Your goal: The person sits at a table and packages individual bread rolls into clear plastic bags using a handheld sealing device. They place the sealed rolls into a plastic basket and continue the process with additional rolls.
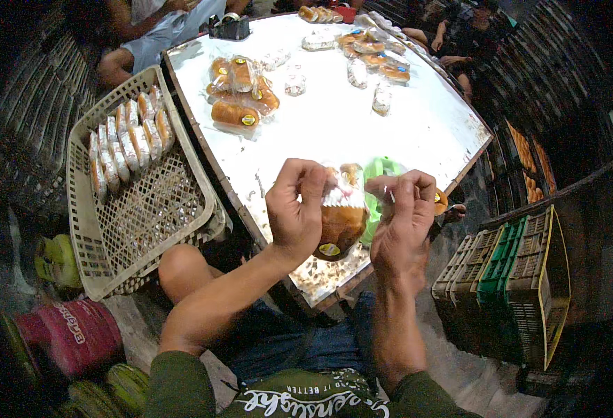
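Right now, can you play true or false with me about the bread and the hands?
1. Both hands, left hand and right hand, hold one wrapped bun. True.
2. The plastic crate beside the table is full to the top. False: only a few rows of packed buns lie at its far end.
3. The table is white. True.
4. The stacked crates on the right are all red. False: they are grey, green and yellow.
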A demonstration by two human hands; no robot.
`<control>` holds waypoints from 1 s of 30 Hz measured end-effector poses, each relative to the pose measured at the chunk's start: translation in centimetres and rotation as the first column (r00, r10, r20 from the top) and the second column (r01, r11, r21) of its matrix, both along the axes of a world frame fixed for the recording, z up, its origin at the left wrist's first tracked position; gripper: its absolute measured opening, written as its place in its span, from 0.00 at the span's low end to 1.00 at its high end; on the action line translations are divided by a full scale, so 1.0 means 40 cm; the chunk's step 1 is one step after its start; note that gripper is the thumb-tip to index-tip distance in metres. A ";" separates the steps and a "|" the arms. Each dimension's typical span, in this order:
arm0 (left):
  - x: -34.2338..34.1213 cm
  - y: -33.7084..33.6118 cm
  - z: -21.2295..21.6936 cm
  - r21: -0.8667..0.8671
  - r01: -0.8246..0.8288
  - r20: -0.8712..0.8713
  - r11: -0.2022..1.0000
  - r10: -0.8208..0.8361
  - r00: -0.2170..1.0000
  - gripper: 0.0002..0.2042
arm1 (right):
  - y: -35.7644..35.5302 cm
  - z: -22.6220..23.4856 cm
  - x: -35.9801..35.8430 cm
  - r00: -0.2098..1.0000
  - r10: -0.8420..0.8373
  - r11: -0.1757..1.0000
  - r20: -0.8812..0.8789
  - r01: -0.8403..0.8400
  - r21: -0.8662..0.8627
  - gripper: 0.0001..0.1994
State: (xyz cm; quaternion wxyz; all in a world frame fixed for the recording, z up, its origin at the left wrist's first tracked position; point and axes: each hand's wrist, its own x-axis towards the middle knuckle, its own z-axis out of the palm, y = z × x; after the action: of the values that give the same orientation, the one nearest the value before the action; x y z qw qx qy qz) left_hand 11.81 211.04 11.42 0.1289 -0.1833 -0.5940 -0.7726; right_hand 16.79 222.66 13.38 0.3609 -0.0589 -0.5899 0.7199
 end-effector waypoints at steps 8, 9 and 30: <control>-0.018 0.009 -0.012 -0.119 0.069 0.105 0.990 -0.057 0.993 0.16 | -0.059 0.010 0.003 1.000 -0.025 1.000 0.005 0.025 0.017 0.08; -0.015 0.026 -0.029 -0.061 -0.070 -0.030 0.996 0.069 0.997 0.16 | -0.063 0.008 -0.003 0.999 -0.041 0.999 0.019 0.040 0.018 0.09; -0.074 0.021 -0.077 -0.207 0.275 0.196 0.939 -0.236 0.952 0.16 | -0.009 -0.060 0.001 0.923 -0.130 0.870 0.362 -0.070 0.489 0.12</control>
State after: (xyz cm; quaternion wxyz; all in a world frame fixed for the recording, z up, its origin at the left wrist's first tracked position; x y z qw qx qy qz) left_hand 8.85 211.87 8.35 -0.0457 -0.2068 -0.6599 -0.7209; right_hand 16.84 222.31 10.99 0.2529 -0.1139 -0.8116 0.5142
